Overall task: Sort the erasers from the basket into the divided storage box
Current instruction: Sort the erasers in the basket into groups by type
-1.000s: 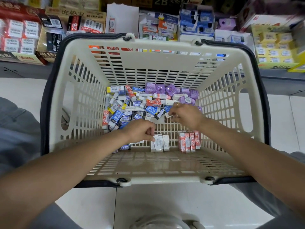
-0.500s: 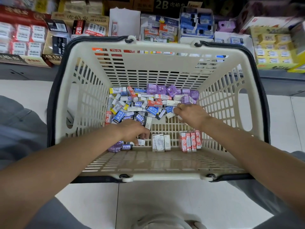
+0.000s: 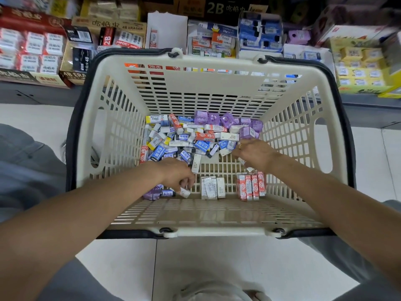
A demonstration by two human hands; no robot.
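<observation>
Since the earlier frame the left hand (image 3: pixel 176 173) has been drawn back from the middle of the basket (image 3: pixel 217 232) toward its near wall, and the right hand (image 3: pixel 252 152) has been slid a little toward the near side, away from the purple packs. The left fingers are curled downward and a small white eraser (image 3: pixel 184 192) is pinched at their tips, just above the basket floor, beside a blue-labelled eraser (image 3: pixel 168 193) and a purple pack (image 3: pixel 153 194) that is partly hidden under the wrist. The right fingers are bent over the edge of the loose pile (image 3: pixel 184 140); a ring is seen on one finger, and something small and white shows beneath the palm, but whether it is gripped cannot be told. Inside the basket, mixed erasers in blue, red, yellow and white sleeves are heaped against the far wall, with purple packs (image 3: pixel 227 121) gathered at the far right. Near the front, a row of white erasers (image 3: pixel 212 187) is stood on end, and a row of red-and-white erasers (image 3: pixel 251 186) is lined up well apart to its right. Behind the basket, shelf boxes (image 3: pixel 260 33) of erasers are blurred and cut off by the frame. Both forearms are cropped at the lower edge, and a pale object at the bottom centre cannot be made out.
</observation>
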